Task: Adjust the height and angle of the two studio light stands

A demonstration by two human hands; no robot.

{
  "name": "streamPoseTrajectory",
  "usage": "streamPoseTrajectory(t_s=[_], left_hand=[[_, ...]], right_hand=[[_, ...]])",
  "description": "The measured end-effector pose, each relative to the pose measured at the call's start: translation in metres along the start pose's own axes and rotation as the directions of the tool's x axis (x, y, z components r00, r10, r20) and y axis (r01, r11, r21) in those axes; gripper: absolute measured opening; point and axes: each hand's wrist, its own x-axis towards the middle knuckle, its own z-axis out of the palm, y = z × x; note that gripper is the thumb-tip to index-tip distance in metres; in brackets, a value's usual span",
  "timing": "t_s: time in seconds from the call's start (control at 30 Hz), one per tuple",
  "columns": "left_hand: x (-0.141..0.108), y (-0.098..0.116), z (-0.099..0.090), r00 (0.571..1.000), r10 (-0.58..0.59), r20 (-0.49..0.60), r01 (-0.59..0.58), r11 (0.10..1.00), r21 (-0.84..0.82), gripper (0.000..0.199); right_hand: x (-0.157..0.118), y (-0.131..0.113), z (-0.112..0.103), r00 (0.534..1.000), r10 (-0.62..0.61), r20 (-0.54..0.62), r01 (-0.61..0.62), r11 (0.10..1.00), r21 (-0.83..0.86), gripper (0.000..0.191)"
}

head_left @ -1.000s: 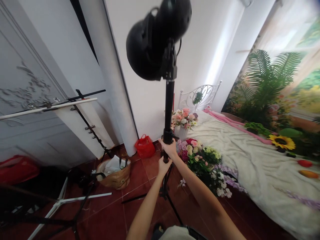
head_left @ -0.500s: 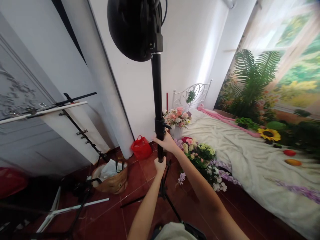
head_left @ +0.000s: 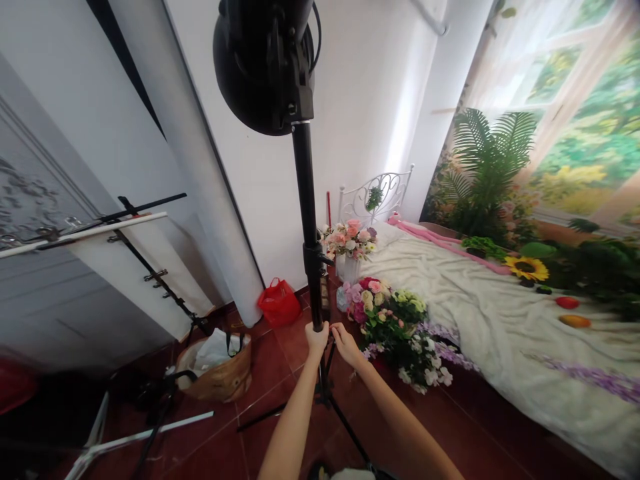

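A black light stand (head_left: 306, 193) rises in front of me, with a large round black lamp head (head_left: 265, 73) on top. My left hand (head_left: 317, 339) is closed around the lower part of its pole. Close beside it, my right hand (head_left: 346, 344) has its fingers pinched at the right side of the pole, over what looks like a small knob that the fingers mostly hide. Higher up, a black collar (head_left: 314, 259) with a side knob sits untouched on the pole. The stand's legs (head_left: 345, 423) spread over the floor below my hands.
Artificial flowers (head_left: 395, 320) stand on the right beside a bed (head_left: 500, 340) with a pale cover. A red bag (head_left: 279, 303) and a woven basket (head_left: 230, 373) sit on the tiled floor to the left. Further left stands a clamped white board (head_left: 135, 273).
My right hand has let go of the pole below the upper collar and moved down beside my left hand. The left hand keeps its hold. The view has shifted slightly.
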Motion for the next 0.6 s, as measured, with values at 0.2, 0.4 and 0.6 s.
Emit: streamPoseTrajectory(t_s=[0.2,0.4,0.6], left_hand=[[0.001,-0.005,0.0,1.0,-0.006,-0.013,0.006,1.0,0.008,0.025],[0.001,-0.008,-0.001,1.0,-0.015,-0.002,0.015,1.0,-0.004,0.022],[-0.001,-0.001,-0.001,0.999,-0.027,-0.025,0.027,1.0,-0.006,0.021]], right_hand=[[-0.003,0.021,0.007,0.985,0.159,-0.061,-0.154,0.984,0.085,0.031],[0.009,0.023,0.008,0.96,0.272,-0.072,-0.256,0.951,0.174,0.032],[0.037,0.012,0.008,0.811,0.584,0.019,-0.58,0.801,0.146,0.014]])
